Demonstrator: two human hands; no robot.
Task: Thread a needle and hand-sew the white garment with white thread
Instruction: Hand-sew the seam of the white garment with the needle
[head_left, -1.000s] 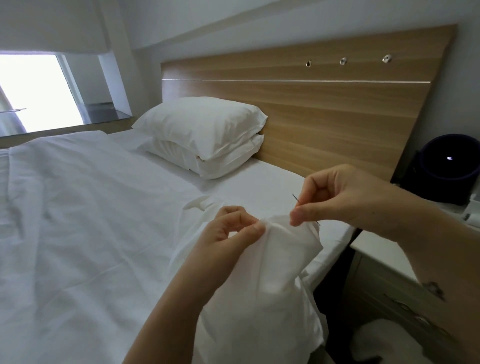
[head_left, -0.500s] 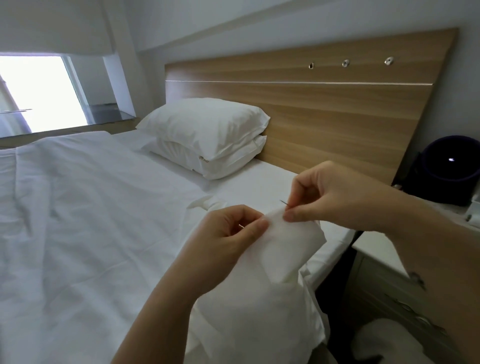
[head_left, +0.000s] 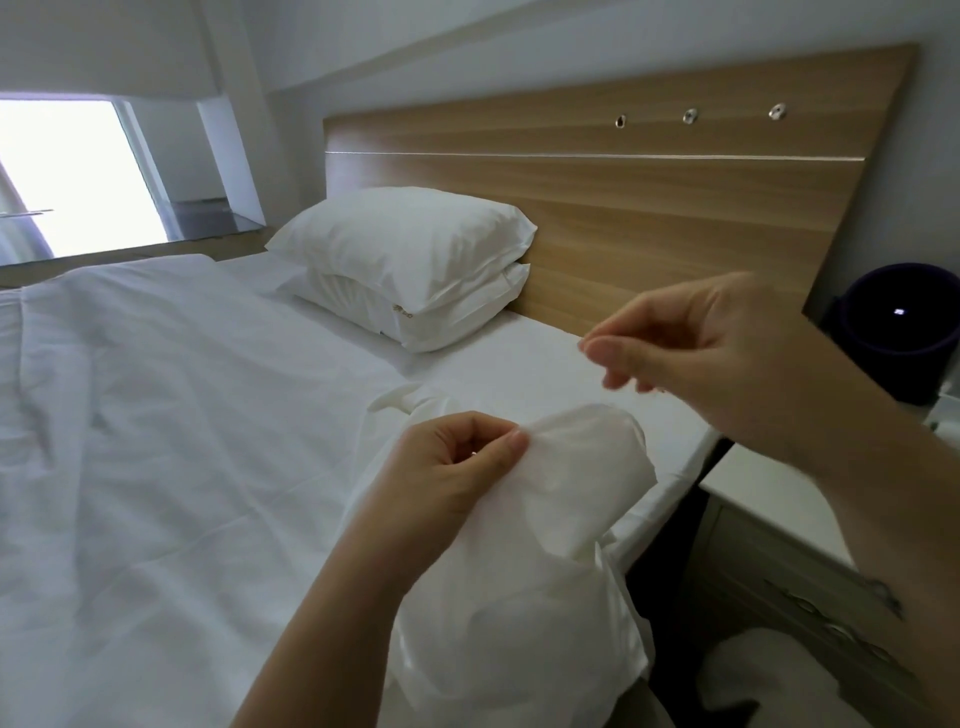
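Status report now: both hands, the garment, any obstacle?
Left hand pinching white garment at its raised fold. Right hand lifted clear of fabric, fingertips pinched; needle and thread too blurred to confirm. Nothing in the way.

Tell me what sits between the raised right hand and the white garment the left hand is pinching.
In the head view nothing solid: right hand hangs above white garment, held by left hand, with only bed sheet behind the gap. Any thread there is too fine to see.

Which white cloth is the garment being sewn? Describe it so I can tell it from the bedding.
Start at the wooden headboard and come down past the stacked pillows to the bed's near right edge. The garment is the white fabric raised off the bed, pinched by the left hand. Unlike the flat duvet, it hangs bunched.
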